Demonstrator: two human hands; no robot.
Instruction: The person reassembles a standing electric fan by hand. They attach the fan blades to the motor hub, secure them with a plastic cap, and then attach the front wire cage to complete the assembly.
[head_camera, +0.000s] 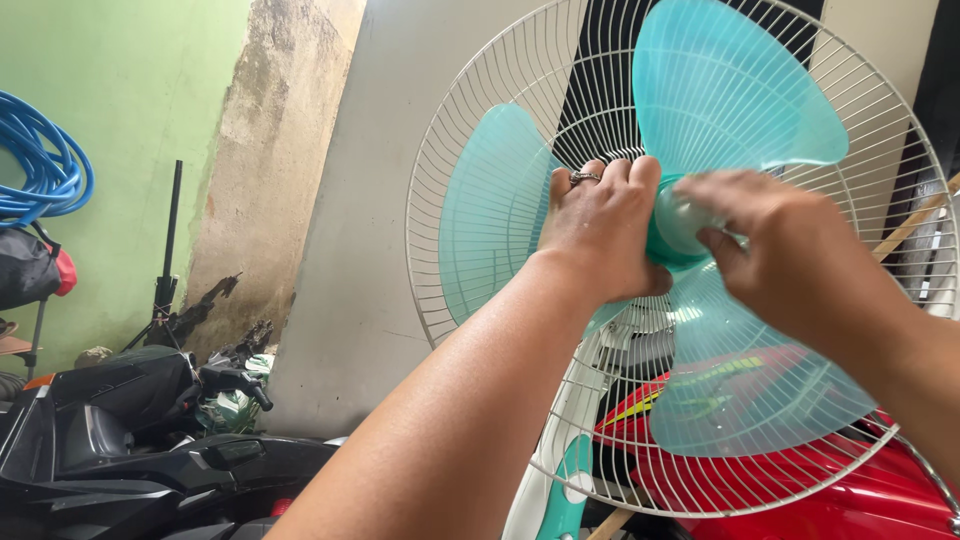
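Item: my left hand (600, 235) closed around the teal fan blade hub (672, 232); right hand (765, 245), fingers pinched on the hub cap (motion-blurred). Blades sit against the white rear grille (480, 120). I'd brace the hub steady, turning the cap squarely.

No packages, labels, signs or screens in view

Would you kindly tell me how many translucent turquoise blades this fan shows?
3: one upward, one leftward beside the left hand, one lower right beneath the right hand. None seems hidden.
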